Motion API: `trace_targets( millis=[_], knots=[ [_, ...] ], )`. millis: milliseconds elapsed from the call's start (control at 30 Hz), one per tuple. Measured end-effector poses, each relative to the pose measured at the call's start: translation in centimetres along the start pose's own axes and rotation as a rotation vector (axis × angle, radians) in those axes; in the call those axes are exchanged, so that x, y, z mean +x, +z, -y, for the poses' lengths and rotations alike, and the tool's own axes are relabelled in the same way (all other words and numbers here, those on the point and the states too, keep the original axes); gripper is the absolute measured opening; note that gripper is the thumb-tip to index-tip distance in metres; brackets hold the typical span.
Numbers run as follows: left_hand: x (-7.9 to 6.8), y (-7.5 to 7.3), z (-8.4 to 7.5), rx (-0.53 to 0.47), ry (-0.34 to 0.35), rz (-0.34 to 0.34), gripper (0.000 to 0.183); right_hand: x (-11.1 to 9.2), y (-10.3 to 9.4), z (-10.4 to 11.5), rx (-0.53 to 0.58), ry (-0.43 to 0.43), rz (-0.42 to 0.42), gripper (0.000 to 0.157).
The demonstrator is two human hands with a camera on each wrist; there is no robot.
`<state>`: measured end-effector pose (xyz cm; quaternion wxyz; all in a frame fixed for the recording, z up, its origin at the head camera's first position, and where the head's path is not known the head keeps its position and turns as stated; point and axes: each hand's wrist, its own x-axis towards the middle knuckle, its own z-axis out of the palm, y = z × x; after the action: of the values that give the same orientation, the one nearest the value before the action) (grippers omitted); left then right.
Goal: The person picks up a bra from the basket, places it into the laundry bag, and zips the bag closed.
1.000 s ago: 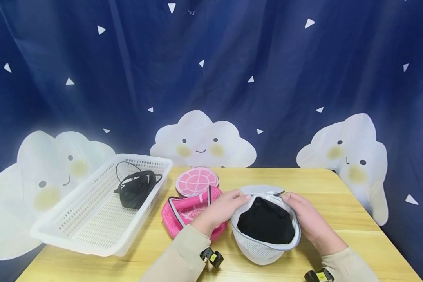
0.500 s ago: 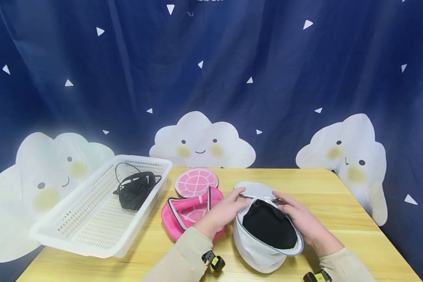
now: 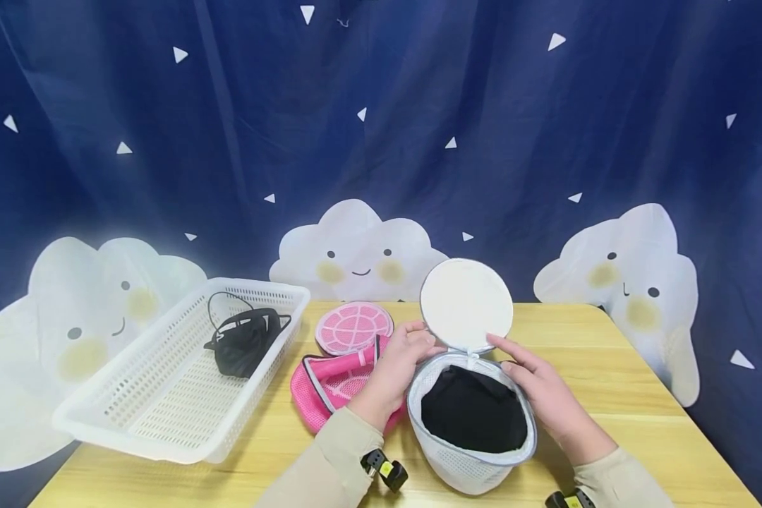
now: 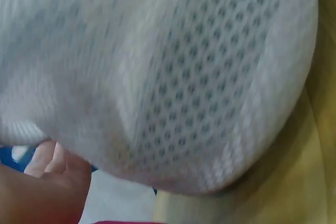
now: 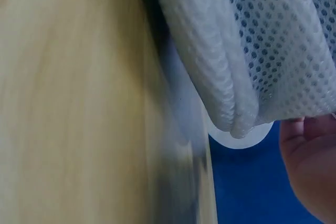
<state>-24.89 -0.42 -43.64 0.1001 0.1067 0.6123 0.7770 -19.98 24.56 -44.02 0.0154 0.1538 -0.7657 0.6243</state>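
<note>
A white mesh laundry bag [image 3: 470,473] stands upright on the table, its round white lid [image 3: 466,303] raised at the back. Folded black cloth [image 3: 473,409] fills its opening; what kind of garment it is cannot be told. My left hand [image 3: 401,367] grips the bag's rim at the back left, fingertips near the lid's base. At the back right, my right hand [image 3: 546,395] holds the rim with the thumb, and its index finger touches the lid's lower edge. White mesh [image 4: 210,77] fills most of the left wrist view, and both wrist views partly hide the fingers behind it.
To the left of the bag lies an unzipped pink mesh bag [image 3: 307,395] with its round pink lid [image 3: 354,328] folded back. Further left, a white plastic basket [image 3: 165,451] holds a black item with thin straps [image 3: 248,346]. A blue curtain hangs behind the table [image 3: 622,395].
The white lid has swung up from lying back behind the bag to standing nearly upright. Both hands have shifted slightly about the rim, and the bag's opening has turned a little.
</note>
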Motion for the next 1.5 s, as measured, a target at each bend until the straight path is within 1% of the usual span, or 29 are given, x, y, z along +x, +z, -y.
trace_targets(
  millis=[67,133,233,300,400,467,533,600,633,667,733,833,867,933,1033,1167,1300,1400,1500],
  knots=[
    [-0.1,0.0,-0.1,0.029,0.008,0.018,0.038,-0.1,0.0,0.1,-0.014,-0.041,0.003,0.043],
    [-0.3,0.1,-0.3,0.087,0.02,0.038,0.036,-0.2,0.0,0.2,-0.011,-0.083,0.019,0.043],
    [-0.5,0.2,-0.5,0.158,0.034,0.052,0.036,-0.2,0.1,0.3,0.033,-0.14,0.046,0.043],
    [-0.6,0.2,-0.6,0.189,0.05,0.048,0.038,-0.2,0.1,0.2,0.114,-0.18,0.075,0.043],
    [-0.6,0.1,-0.8,0.202,0.079,0.05,0.037,-0.1,0.3,0.1,0.297,-0.246,0.112,0.041],
    [-0.7,0.1,-0.9,0.204,0.099,0.051,0.034,0.1,0.4,0.0,0.399,-0.28,0.126,0.041],
    [-0.7,0.1,-0.9,0.209,0.118,0.056,0.032,0.2,0.5,0.0,0.444,-0.293,0.114,0.047],
    [-0.7,0.2,-1.0,0.208,0.126,0.067,0.03,0.3,0.5,0.1,0.434,-0.287,0.096,0.054],
    [-0.7,0.1,-1.1,0.208,0.128,0.074,0.03,0.3,0.5,0.1,0.423,-0.283,0.088,0.055],
    [-0.8,0.1,-1.1,0.209,0.13,0.083,0.029,0.3,0.5,0.2,0.407,-0.275,0.078,0.051],
    [-0.8,0.0,-1.3,0.231,0.149,0.104,0.027,0.2,0.5,0.2,0.334,-0.265,0.04,0.041],
    [-1.0,-0.4,-1.6,0.32,0.191,0.127,0.024,0.0,0.5,0.4,0.232,-0.24,-0.027,0.023],
    [-1.0,-0.5,-1.8,0.359,0.206,0.136,0.023,-0.1,0.5,0.5,0.206,-0.23,-0.045,0.021],
    [-1.0,-0.8,-2.1,0.418,0.23,0.158,0.022,-0.2,0.5,0.6,0.178,-0.208,-0.068,0.02],
    [-0.9,-1.3,-2.4,0.436,0.204,0.212,0.022,-0.2,0.5,0.8,0.182,-0.171,-0.063,0.023],
    [-0.7,-1.9,-2.5,0.411,0.172,0.294,0.028,-0.3,0.3,0.9,0.198,-0.146,-0.014,0.032],
    [-0.6,-2.2,-2.6,0.37,0.187,0.364,0.027,-0.5,0.2,0.8,0.27,-0.146,0.049,0.037],
    [-0.7,-2.2,-2.7,0.349,0.188,0.377,0.025,-0.4,0.1,0.8,0.312,-0.137,0.062,0.033],
    [-0.8,-2.1,-2.8,0.359,0.194,0.371,0.022,-0.4,0.1,0.8,0.31,-0.118,0.05,0.031]
  ],
)
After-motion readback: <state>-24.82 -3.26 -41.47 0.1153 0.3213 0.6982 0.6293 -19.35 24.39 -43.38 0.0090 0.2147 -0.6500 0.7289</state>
